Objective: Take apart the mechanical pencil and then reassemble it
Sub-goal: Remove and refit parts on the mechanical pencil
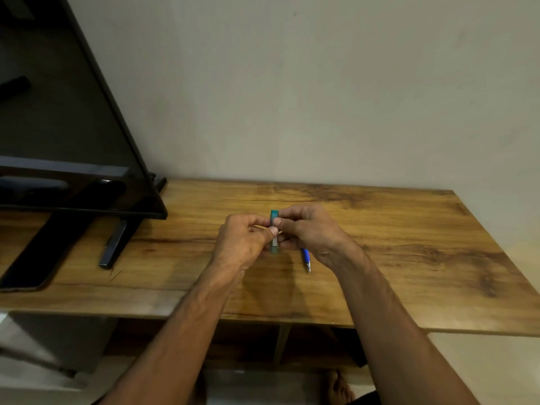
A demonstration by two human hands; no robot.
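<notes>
Hands: your left hand (pixel 244 239) and your right hand (pixel 309 230) meet above the middle of the tabletop (pixel 409 258), fingertips almost touching.
Held item: a small teal case (pixel 274 233) stands upright between both hands, its top edge showing above your fingers and its lower end below them (it looks like a lead container, though the blur leaves that unsure).
Left grip: thumb and forefinger are pinched closed on the left side of the teal case, the other fingers curled in.
Right grip: thumb and fingers are closed on the right side of the same case; whether they also hold anything else cannot be told.
Pencil: the blue mechanical pencil (pixel 306 258) shows just below your right hand, its metal tip pointing toward the front edge of the tabletop; its upper part is hidden behind your hand, so whether it lies on the wood or sits in your palm cannot be told.
Left side: a dark monitor (pixel 73 127) stands at the left end of the tabletop, one foot of its stand (pixel 115 244) reaching toward the front edge.
Front left: a flat black slab (pixel 32 264) lies near the front-left corner.
</notes>
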